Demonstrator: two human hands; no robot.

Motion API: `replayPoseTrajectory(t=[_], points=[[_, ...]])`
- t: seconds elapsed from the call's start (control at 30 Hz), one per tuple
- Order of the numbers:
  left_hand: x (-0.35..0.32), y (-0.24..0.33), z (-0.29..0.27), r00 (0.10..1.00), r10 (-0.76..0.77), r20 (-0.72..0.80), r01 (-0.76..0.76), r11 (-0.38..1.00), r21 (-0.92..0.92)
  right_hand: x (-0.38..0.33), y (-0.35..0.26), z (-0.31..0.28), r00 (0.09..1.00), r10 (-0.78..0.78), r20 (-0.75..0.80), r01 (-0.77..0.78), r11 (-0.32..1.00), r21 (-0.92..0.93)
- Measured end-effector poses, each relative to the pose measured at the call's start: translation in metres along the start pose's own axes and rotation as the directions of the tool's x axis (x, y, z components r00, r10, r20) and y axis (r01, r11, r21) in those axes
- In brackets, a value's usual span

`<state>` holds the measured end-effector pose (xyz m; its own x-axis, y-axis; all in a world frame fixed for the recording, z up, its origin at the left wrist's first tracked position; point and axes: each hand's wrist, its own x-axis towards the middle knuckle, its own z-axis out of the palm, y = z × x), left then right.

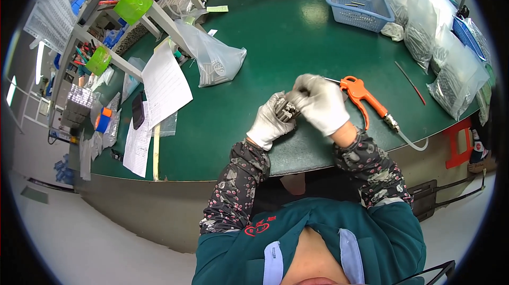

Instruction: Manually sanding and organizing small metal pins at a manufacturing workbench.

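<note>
Clasping bundle of short metal rods (pixel 287 110) in white-gloved left hand (pixel 270 126), with fingers curled round it and rod ends turned toward the right. Bending fingers of gloved right hand (pixel 321 106) right at those ends, partly closed and motion-blurred; cannot tell if pinching anything. Bundle just above near edge of green tabletop (pixel 275 25), between both hands. Just right of right hand: orange air blow gun (pixel 360 91) lying on tabletop, with pale hose (pixel 415 146) looping off its handle end. Further right, thin red-and-dark stick (pixel 411 83), then clear plastic bags (pixel 457 88) of metal rods along right side. Beyond, blue perforated basket (pixel 363 19) with a few thin pieces inside. To the left, knotted plastic bag (pixel 218 61), written sheets of paper (pixel 167 86), dark phone (pixel 138 110) on papers, blue-and-orange tape rolls (pixel 103 121). At far left, metal shelf frame with green bins (pixel 132 5).
</note>
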<state>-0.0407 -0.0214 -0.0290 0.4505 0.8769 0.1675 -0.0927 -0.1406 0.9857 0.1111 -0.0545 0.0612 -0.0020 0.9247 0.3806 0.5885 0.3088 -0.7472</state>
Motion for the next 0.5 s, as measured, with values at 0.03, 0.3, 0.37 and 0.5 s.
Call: replayPoseTrajectory(t=[0.03, 0.3, 0.37, 0.5], points=[[0.000, 0.000, -0.001, 1.000, 0.025, -0.002, -0.024, 0.986, 0.164, 0.004, 0.004, -0.006, 0.998, 0.038, -0.040, -0.032, 0.991, 0.131], [-0.005, 0.005, 0.003, 1.000, -0.026, 0.012, 0.026, 1.000, 0.001, 0.015, 0.046, -0.015, 0.902, 0.351, 0.253, -0.362, 0.289, 0.886], [-0.004, 0.006, 0.003, 0.999, -0.053, 0.015, 0.053, 0.999, -0.007, 0.014, 0.054, -0.010, 0.908, 0.341, 0.244, -0.329, 0.221, 0.918], [-0.006, 0.007, 0.000, 0.999, -0.050, 0.016, 0.050, 0.999, -0.014, 0.013, 0.055, -0.007, 0.854, 0.370, 0.366, -0.380, -0.037, 0.924]])
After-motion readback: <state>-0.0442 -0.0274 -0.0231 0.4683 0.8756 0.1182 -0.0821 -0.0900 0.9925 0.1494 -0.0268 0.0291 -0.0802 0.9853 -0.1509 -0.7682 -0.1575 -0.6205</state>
